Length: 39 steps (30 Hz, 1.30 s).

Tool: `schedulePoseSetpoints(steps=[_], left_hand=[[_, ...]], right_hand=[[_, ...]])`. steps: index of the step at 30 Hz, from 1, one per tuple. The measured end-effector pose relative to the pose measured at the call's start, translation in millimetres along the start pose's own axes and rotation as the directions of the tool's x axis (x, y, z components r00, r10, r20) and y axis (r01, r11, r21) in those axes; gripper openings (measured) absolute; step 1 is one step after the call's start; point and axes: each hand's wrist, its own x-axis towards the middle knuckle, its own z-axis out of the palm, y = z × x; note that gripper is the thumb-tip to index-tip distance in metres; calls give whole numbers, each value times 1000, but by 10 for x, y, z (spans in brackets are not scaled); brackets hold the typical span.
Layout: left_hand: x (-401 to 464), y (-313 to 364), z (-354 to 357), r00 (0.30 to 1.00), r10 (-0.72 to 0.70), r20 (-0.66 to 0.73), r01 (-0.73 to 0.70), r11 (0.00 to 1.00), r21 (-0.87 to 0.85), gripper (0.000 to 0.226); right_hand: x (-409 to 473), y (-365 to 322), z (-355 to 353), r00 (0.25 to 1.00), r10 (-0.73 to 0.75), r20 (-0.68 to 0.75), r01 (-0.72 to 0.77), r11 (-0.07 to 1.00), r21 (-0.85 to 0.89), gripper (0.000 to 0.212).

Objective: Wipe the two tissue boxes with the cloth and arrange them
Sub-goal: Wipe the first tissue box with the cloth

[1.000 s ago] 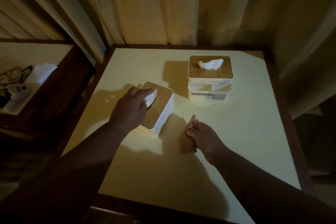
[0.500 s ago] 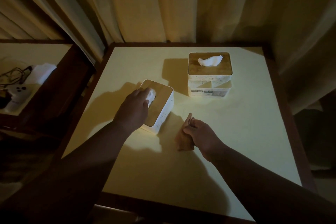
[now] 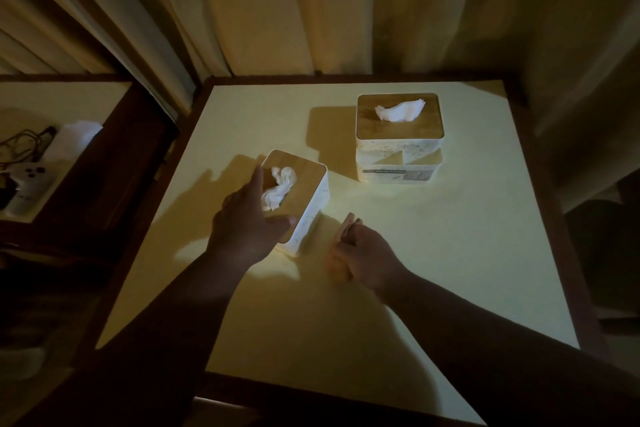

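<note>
Two white tissue boxes with wooden lids stand on a pale table. The near box sits left of centre, turned at an angle, with a tissue sticking out of its lid. My left hand grips this box at its near corner, thumb on the lid and fingers along the left side. The far box stands apart at the back right, also with a tissue poking up. Just right of the near box, my right hand holds a small brown cloth bunched against the table.
Curtains hang close behind the table and along its right side. A dark wooden rim frames the table. To the left, a lower shelf holds a white game controller, cables and a white tissue.
My left hand has slid back from the top of the near box to its near corner, uncovering the tissue. My right hand with the cloth has barely moved.
</note>
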Motion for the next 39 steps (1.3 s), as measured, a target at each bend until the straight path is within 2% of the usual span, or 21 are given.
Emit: schedulePoseSetpoints(steps=[3, 7, 11, 12, 14, 16, 17, 20, 21, 22, 25, 26, 29, 30, 33, 34, 35, 37, 38, 39], left_hand=[[59, -30, -25, 996, 49, 77, -41, 994, -99, 109], [198, -95, -69, 991, 44, 126, -31, 994, -101, 112], [223, -75, -106, 987, 106, 118, -100, 994, -53, 110], [219, -69, -111, 986, 118, 117, -115, 993, -35, 109], [230, -79, -110, 984, 128, 121, -128, 992, -7, 109], [244, -97, -105, 982, 138, 127, -139, 990, -4, 108], [249, -103, -102, 981, 142, 134, -142, 990, -9, 107], [260, -118, -106, 979, 141, 150, -140, 990, -19, 107], [262, -129, -108, 978, 141, 155, -139, 990, -19, 107], [272, -142, -108, 977, 144, 158, -143, 990, -18, 108], [293, -181, -109, 975, 157, 158, -155, 988, -26, 109], [299, -192, -112, 975, 157, 159, -155, 988, -30, 110], [322, -240, -125, 971, 156, 181, -150, 988, -45, 113], [332, -251, -129, 969, 165, 187, -160, 986, -40, 114], [367, -281, -144, 961, 188, 201, -186, 982, -26, 118], [377, -291, -151, 961, 188, 205, -186, 982, -29, 119], [386, -301, -158, 959, 187, 212, -184, 982, -34, 120], [396, -315, -173, 954, 191, 232, -184, 982, -51, 122], [399, -323, -177, 952, 195, 237, -186, 981, -62, 123], [400, -333, -180, 950, 202, 237, -190, 979, -72, 123]], right_hand=[[18, -113, 171, 997, -55, 60, 58, 997, -58, 25], [141, -190, 433, 997, 0, 72, -4, 998, 56, 22], [186, -255, 610, 979, 59, 195, -94, 980, 173, 18], [199, -282, 596, 981, 62, 185, -101, 972, 210, 19], [225, -327, 516, 997, 36, 69, -52, 970, 239, 17], [214, -309, 478, 997, -64, -37, 71, 973, 221, 14], [198, -294, 484, 993, -107, -40, 113, 973, 201, 16], [184, -257, 560, 979, -134, 151, 137, 990, -13, 27], [211, -258, 553, 973, -125, 192, 133, 991, -33, 28], [250, -282, 516, 977, -122, 176, 124, 992, -2, 26], [322, -278, 472, 994, -106, -17, 108, 981, 162, 19], [319, -265, 484, 992, -122, -15, 123, 982, 141, 22], [283, -230, 542, 980, -127, 152, 134, 990, -37, 28], [292, -240, 518, 981, -135, 143, 141, 989, -35, 26], [372, -236, 433, 979, -169, -109, 181, 978, 108, 22], [367, -232, 422, 980, -161, -120, 177, 975, 138, 25], [340, -240, 438, 983, -173, -65, 179, 976, 120, 31], [313, -208, 501, 975, -174, 140, 174, 985, 15, 39], [329, -213, 487, 972, -169, 163, 164, 986, 40, 36], [375, -219, 449, 980, -160, 121, 143, 980, 135, 31]])
